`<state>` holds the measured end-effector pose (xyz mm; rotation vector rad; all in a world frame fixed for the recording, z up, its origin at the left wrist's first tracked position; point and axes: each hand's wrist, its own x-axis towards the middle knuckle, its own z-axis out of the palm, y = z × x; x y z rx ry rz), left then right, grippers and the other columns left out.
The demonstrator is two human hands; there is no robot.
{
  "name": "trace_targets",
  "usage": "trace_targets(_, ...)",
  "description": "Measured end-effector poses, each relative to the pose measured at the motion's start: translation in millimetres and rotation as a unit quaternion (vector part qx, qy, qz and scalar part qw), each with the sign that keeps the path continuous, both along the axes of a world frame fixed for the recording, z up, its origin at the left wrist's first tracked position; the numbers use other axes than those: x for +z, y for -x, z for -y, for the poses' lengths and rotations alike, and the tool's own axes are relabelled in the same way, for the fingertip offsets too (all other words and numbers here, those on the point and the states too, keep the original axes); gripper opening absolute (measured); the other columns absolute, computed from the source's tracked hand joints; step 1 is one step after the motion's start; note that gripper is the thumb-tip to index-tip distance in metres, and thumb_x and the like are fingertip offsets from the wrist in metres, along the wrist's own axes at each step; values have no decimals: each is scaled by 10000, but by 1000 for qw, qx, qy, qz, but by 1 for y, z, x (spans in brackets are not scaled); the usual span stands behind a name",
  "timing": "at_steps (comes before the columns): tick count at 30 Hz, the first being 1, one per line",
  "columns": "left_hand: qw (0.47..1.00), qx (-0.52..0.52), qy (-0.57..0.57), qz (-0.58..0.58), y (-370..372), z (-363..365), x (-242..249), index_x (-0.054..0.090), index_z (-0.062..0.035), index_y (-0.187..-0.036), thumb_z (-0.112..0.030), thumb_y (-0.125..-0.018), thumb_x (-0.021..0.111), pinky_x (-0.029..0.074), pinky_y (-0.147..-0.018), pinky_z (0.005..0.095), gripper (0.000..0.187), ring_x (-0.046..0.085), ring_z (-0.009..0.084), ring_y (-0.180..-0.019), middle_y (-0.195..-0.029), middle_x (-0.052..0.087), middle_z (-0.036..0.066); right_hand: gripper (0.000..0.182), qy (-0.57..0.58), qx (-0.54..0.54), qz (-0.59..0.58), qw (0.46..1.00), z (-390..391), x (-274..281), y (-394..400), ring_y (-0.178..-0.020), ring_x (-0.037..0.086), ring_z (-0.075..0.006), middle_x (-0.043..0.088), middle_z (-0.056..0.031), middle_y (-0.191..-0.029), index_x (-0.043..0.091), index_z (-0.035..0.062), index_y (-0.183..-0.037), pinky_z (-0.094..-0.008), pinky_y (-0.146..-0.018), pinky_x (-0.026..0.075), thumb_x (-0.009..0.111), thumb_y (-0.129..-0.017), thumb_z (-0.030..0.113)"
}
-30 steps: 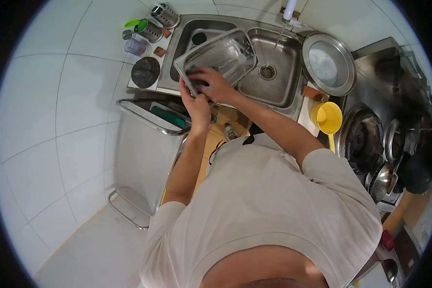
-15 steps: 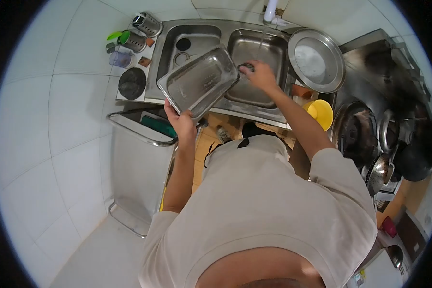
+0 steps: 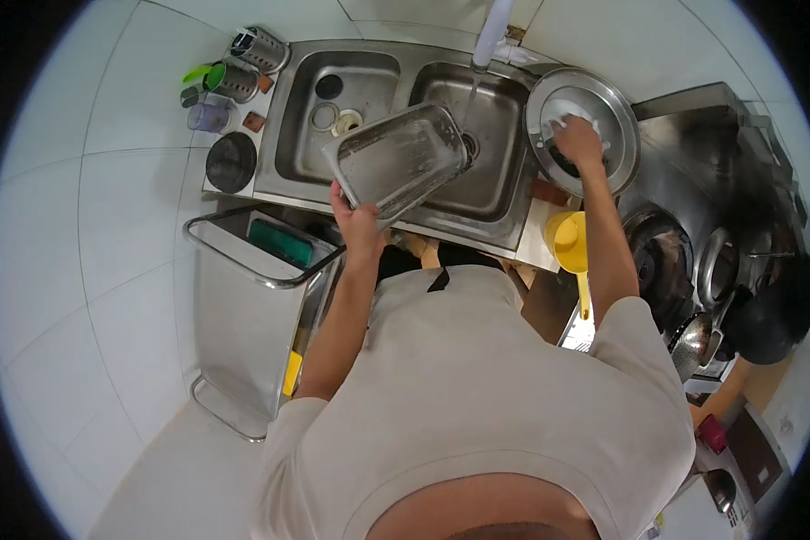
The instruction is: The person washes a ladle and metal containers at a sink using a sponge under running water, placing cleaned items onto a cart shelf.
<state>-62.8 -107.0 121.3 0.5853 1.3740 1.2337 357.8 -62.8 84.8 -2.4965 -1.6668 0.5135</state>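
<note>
A rectangular metal tray (image 3: 400, 155) is tilted over the divider of the double sink, with my left hand (image 3: 358, 225) closed on its near left corner. Off to the right, my right hand (image 3: 578, 144) is down inside a round metal basin (image 3: 625, 135) that holds whitish suds. Its fingers are curled round a dark scrubber (image 3: 562, 162), partly hidden below the hand. Water runs from the white faucet (image 3: 492, 36) into the right sink bowl (image 3: 497, 193).
A yellow scoop (image 3: 567, 241) lies right of the sink, near the stove with dark pans (image 3: 659, 247). Metal utensil holders (image 3: 261, 50) and a dark round lid (image 3: 231, 162) stand at the left. A metal cart (image 3: 243, 324) is below them.
My right hand has moved from the tray's right edge over to the round basin. The tray stays in my left hand. The whole view has shifted slightly.
</note>
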Motion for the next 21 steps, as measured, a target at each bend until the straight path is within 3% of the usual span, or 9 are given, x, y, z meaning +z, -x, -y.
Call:
trace_targets(5, 998, -38, 40, -41, -16, -15, -8, 226, -38, -1437, 138, -662, 466, 414, -897, 297, 830, 457, 257, -1152, -1290, 422, 146, 355, -7, 170, -121, 978, -88, -9, 86, -1015, 585, -448, 633, -264, -1055, 670, 4, -992, -489, -887, 465, 489, -880, 289)
trace_targets(7, 997, -44, 66, -22, -17, -21, -16, 219, -40, -1440, 128, -665, 484, 407, -902, 294, 836, 456, 256, -1147, -1291, 420, 144, 328, 11, 210, -113, 971, -112, -23, 116, -898, 643, -390, 668, -243, -933, 683, 20, -913, -454, -802, 500, 517, -864, 298)
trace_targets(10, 994, -68, 82, -5, -10, -28, -24, 219, -44, -1442, 117, -665, 504, 401, -904, 287, 844, 455, 246, -1135, -1291, 420, 141, 334, 93, 94, -277, 952, -132, -20, 143, -756, 635, -261, 666, -155, -858, 669, 42, -892, -383, -686, 502, 544, -871, 351)
trace_targets(13, 994, -71, 81, 24, -8, -31, -32, 227, -46, -1438, 113, -655, 518, 398, -906, 287, 850, 453, 236, -1126, -1285, 424, 135, 375, 195, -23, -358, 913, -144, -1, 155, -751, 576, -163, 632, -73, -872, 645, 68, -918, -319, -658, 469, 546, -883, 428)
trace_targets(14, 994, -68, 79, 34, -7, -31, -35, 231, -45, -1436, 113, -650, 522, 397, -907, 288, 853, 453, 233, -1123, -1282, 426, 133, 418, 167, -50, -453, 874, -147, -17, 152, -844, 593, -189, 647, -89, -995, 615, 46, -1023, -325, -690, 470, 490, -932, 434)
trace_targets(17, 993, -85, 72, 37, -7, -34, -29, 239, -43, -1431, 116, -639, 532, 395, -916, 300, 859, 449, 240, -1131, -1285, 421, 131, 390, 161, -150, -612, 760, -144, 6, 154, -951, 601, -216, 652, -137, -1044, 586, 22, -1068, -352, -763, 488, 444, -971, 372)
trace_targets(21, 991, -94, 88, 45, -9, -37, -14, 246, -40, -1428, 116, -631, 539, 395, -925, 300, 863, 442, 250, -1144, -1290, 419, 131, 386, 152, -188, -687, 686, -142, 16, 149, -973, 625, -259, 645, -175, -1099, 553, -9, -1121, -370, -829, 503, 378, -1005, 315)
